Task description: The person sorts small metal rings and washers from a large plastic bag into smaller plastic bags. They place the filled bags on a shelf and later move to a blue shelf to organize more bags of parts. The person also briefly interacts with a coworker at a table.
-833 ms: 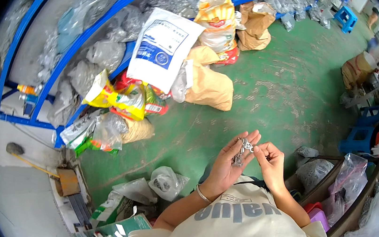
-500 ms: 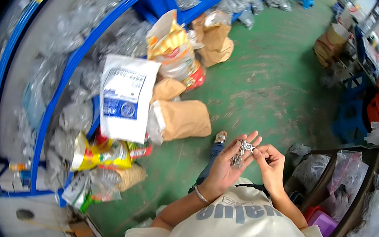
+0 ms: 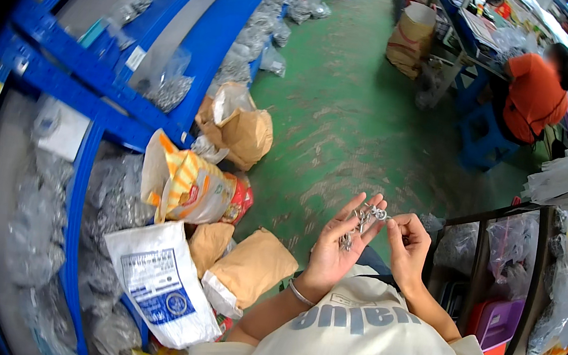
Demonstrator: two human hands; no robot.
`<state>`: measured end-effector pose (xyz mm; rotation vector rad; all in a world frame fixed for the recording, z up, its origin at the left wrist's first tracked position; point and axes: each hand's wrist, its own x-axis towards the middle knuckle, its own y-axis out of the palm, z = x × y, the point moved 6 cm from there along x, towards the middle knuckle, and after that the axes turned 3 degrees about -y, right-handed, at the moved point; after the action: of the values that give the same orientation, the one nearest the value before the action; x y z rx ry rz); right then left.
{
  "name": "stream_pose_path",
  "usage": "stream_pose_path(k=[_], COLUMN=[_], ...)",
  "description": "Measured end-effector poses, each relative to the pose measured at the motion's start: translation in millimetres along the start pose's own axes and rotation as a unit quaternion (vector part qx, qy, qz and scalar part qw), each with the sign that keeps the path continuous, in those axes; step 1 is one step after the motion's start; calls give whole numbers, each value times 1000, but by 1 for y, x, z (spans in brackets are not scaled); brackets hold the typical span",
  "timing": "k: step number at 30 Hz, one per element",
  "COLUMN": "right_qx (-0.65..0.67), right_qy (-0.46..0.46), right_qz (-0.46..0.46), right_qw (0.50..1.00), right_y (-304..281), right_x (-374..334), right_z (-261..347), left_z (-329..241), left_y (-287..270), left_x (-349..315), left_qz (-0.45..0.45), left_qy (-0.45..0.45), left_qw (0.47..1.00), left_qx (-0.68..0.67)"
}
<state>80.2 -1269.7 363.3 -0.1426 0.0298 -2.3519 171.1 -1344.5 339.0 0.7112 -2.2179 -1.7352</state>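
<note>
Palm up in front of my shirt, my left hand has its fingers stretched and holds a bunch of small silver metal pieces. They look like key-ring clasps, though their exact kind is too small to tell. At the fingertips of that hand lies a silver ring-shaped piece. Just to the right, my right hand pinches the edge of this piece between thumb and forefinger. Its other fingers are curled in.
Blue shelving with bagged metal parts runs along the left. Paper sacks and a white printed bag stand beside it. A dark shelf unit is at my right. Beyond, a person in orange sits at a workbench.
My view has turned to the right and up, so the shelves and sacks shift left and down and the seated person shows more fully. Both hands stay together at the silver pieces.
</note>
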Motion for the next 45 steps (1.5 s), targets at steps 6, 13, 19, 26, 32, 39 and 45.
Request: stream_pose_path(k=[6,13,19,26,32,39,45], right_qx=[237,194,140,25,90,223,206], right_qy=[113,204,173,139,138,152,143], right_qz=[-52,21,53,46,-78,-133,-215], right_qw=[964,959,973,989,983,954,944], right_y=[0,-11,-51,-89,-109,-122,-139], right_x=[68,166,285,397,494,604,669], right_z=[-23,-60,-61,-75,-81,-90,-89], left_z=[-20,-24,-20,-10,-15,-39,-41], left_y=[-1,6,34,51,50,60,70], left_x=[88,216,340,460,564,693,761], left_qz=[10,14,54,44,16,35,85], left_qy=[-40,5,22,-9,-64,-172,-255], left_qw=[992,999,998,995,997,982,957], left_qx=[-118,-39,36,94,40,69,112])
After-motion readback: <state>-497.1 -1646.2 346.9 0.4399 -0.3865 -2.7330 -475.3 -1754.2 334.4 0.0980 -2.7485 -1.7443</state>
